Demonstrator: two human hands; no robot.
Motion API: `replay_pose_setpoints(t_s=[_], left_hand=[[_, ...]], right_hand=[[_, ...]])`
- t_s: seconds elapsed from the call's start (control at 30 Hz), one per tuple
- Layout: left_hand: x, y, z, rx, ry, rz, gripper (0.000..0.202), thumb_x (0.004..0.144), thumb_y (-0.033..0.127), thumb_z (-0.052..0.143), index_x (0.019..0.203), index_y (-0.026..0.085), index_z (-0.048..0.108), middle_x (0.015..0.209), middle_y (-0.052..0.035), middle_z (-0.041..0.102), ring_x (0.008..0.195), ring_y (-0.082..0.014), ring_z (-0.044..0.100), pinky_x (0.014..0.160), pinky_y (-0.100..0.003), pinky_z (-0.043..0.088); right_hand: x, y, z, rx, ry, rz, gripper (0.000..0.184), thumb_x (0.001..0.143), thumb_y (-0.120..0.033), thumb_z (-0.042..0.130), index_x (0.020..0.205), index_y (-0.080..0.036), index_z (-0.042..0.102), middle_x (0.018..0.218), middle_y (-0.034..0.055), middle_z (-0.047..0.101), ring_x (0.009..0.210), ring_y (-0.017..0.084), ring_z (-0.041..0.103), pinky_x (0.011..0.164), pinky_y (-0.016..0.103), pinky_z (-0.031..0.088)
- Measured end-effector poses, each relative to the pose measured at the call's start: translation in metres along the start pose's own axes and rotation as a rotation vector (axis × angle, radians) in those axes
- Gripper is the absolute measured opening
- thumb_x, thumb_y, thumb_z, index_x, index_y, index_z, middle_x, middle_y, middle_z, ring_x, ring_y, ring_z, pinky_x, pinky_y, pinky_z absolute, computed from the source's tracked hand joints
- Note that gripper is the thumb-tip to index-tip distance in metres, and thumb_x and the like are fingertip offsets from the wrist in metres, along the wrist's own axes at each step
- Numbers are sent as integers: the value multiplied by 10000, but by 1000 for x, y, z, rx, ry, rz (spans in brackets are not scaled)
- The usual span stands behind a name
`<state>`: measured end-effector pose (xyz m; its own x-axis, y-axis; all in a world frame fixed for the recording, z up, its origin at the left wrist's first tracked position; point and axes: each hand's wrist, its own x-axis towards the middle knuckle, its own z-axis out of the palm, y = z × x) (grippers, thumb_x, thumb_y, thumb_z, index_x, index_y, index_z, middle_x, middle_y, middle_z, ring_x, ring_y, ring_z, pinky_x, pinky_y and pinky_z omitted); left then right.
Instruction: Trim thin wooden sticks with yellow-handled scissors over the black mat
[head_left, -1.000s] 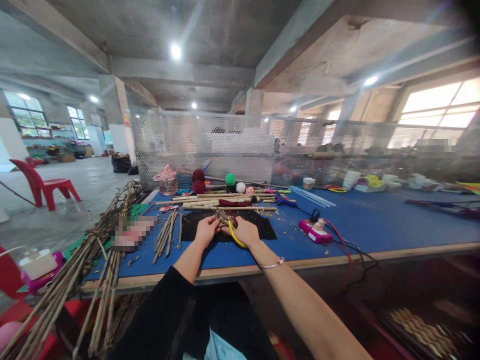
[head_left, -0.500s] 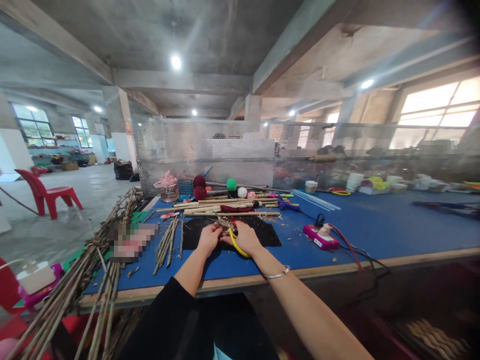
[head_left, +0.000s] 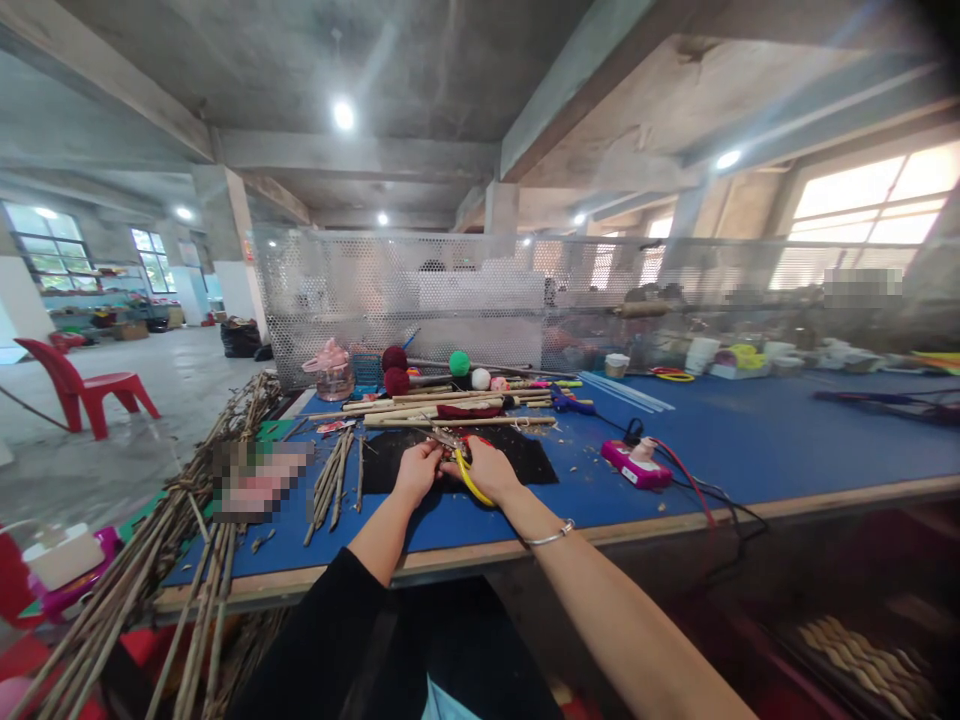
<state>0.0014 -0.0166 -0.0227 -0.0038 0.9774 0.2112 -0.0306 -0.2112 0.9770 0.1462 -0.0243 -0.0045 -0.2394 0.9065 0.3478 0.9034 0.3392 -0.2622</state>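
Note:
My right hand [head_left: 487, 468] is closed round pruning shears with a yellow handle [head_left: 472, 482] and a bit of red showing. Their metal blades [head_left: 448, 438] point up and to the left, past my left fingertips. My left hand [head_left: 417, 472] is closed in a pinch just beside the blades; whatever is between its fingers is too small to make out. Both hands are over a black mat [head_left: 532, 456] scattered with small chips. Just left of the mat lie several cut brown sticks [head_left: 330, 482]. Pale rods [head_left: 450, 424] lie across the mat's far edge.
A long bundle of thin branches [head_left: 172, 510] hangs over the table's left edge. Behind the rods are dark red yarn balls [head_left: 395, 368] and a green ball [head_left: 459, 362]. A blue glue gun [head_left: 571, 402] and a magenta power strip [head_left: 636, 465] with cables lie to the right.
The whole view has shifted slightly. My hands stay together over the black mat, the shears still in my right hand, with only slight finger movement.

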Motion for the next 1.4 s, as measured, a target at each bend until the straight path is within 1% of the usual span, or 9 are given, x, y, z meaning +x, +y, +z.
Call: replay_pose_setpoints(t_s=[0.2,0.37,0.57,0.77,0.9,1.1,1.17,1.27,1.4], left_hand=[[1,1,0,-47,26,16,190,686,257,555,778,123,653,659,-27,617,459,-65,461,423,-165,376],[4,-2,-1,-96,44,-9,193,681,289,566,736,116,632,657,-26,611,470,-63,469,440,-170,389],[5,-7,0,-57,-31,-31,179,678,282,565,684,116,631,640,-29,615,437,-61,462,435,-182,382],[8,-12,-3,-26,1,-13,191,680,291,565,720,118,636,672,-35,627,425,-56,458,433,-183,384],[9,-12,-3,-12,10,-24,194,659,294,593,729,119,640,678,-40,631,430,-58,466,434,-184,387],[5,-3,-2,-71,92,-89,312,590,282,670,838,95,643,699,-52,636,501,-72,519,483,-187,419],[5,-2,-2,-64,135,-97,328,575,283,684,837,91,641,692,-53,635,521,-79,529,489,-186,424],[6,-3,-3,-38,197,-99,333,562,273,695,832,87,635,673,-55,632,528,-89,537,494,-196,433],[7,-3,-5,30,222,-62,312,570,245,685,838,95,627,672,-58,631,500,-92,532,468,-202,426]], right_hand=[[0,-1,-1,-35,-22,78,538,680,-683,424,887,-193,505,844,73,627,794,225,597,618,264,379],[0,-3,-3,-52,-56,113,542,681,-689,414,876,-195,521,861,90,632,791,221,600,626,265,384],[-2,-3,-2,-46,-2,88,586,668,-695,421,942,-180,480,886,88,615,829,214,589,646,268,383],[2,0,0,-69,-23,103,589,633,-730,417,862,-197,518,828,74,627,772,222,597,616,271,386],[2,1,-1,-62,-45,113,603,635,-739,398,863,-199,542,825,90,634,765,233,600,618,281,396],[-1,-2,-4,-69,-44,159,595,657,-724,389,865,-190,548,841,104,637,782,230,601,643,281,396],[-2,-2,-4,-80,-27,166,595,649,-722,406,871,-187,541,844,100,634,795,234,598,650,283,395],[-2,0,-3,-68,1,137,607,637,-714,432,918,-184,518,858,90,628,810,232,592,656,282,389],[-1,2,-1,-26,-10,85,603,630,-693,470,944,-179,508,899,79,619,847,223,582,660,265,384]])
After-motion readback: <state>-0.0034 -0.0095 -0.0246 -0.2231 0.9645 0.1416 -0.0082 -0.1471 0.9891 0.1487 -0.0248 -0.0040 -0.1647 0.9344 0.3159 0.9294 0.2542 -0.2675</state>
